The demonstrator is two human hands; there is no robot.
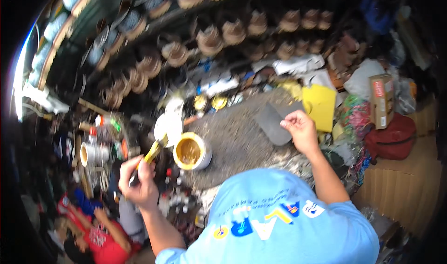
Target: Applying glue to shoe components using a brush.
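My left hand [139,182] is closed round the handle of a brush [156,150] with yellow glue on it, held up left of an open tub [203,157]. Inside the tub is yellowish-brown glue [189,152], and its rim is smeared yellow. My right hand [300,130] pinches the edge of a dark grey flat sheet [274,126] that lies on the worn work board [228,133]. A second dark piece seems to lie partly under that sheet; the blur hides its edge.
Shoes [209,39] line curved shelves at the back. A white round lid [168,128] lies beside the tub. To the right are a yellow sheet [319,106], a cardboard box [381,101] and a red bag [391,137]. A person in red [109,243] sits at lower left.
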